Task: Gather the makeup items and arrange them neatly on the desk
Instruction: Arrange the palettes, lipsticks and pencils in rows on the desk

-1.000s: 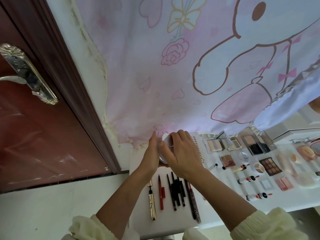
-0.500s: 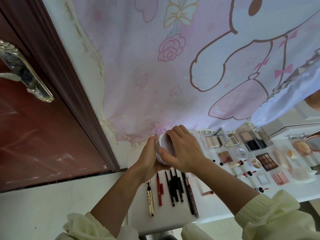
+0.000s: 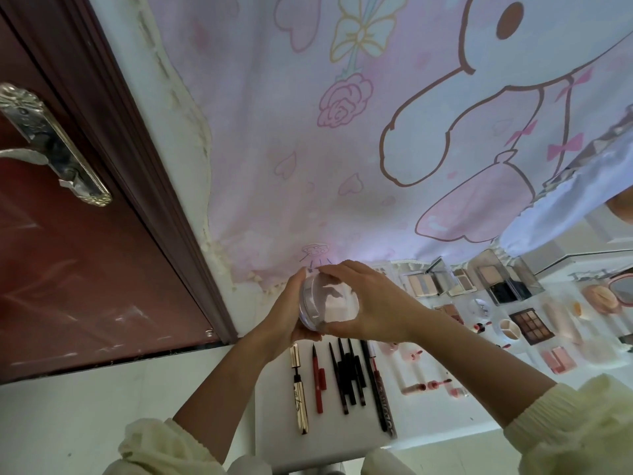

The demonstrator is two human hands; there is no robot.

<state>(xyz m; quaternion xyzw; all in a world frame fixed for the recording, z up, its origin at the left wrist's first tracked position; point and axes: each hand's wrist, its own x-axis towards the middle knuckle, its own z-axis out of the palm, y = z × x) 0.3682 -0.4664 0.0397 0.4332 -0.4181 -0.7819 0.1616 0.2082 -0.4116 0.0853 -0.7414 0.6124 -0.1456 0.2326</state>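
1. Clear plastic with a white inside, round and flat: one round case (image 3: 327, 305), held up on its edge in the air over the back left part of the desk (image 3: 421, 419), just above the far ends of the pencil row, not touching the desk
2. Left hand (image 3: 286, 315): cupped round the left rim of the case, fingers curled behind it
3. Right hand (image 3: 375, 303): spread over the right rim, fingertips on the top edge and thumb at the bottom edge, pinching the case between them; nothing else in either hand
4. Probably light and stiff, but smooth and shiny, so likely slippery; powder inside possibly easy to break, judging from the look only
5. Best to take by the rim on two opposite sides, as now, not by the flat clear face
6. Counted in the row under the hands: one gold tube (image 3: 298, 389), one red pen (image 3: 318, 382), a bunch of dark pencils (image 3: 347, 375), about four but hard to separate, and one long black pencil (image 3: 378, 395) at the right end
7. Further right: several open palettes, among them one dark palette (image 3: 531, 323) with many small squares, and some small pink tubes (image 3: 430, 385) lying flat; exact number not possible to tell because of blur
8. Behind the desk: one pink cloth (image 3: 342, 166) with a cartoon drawing; at the left one brown door (image 3: 85, 286) with one metal handle (image 3: 51, 145)
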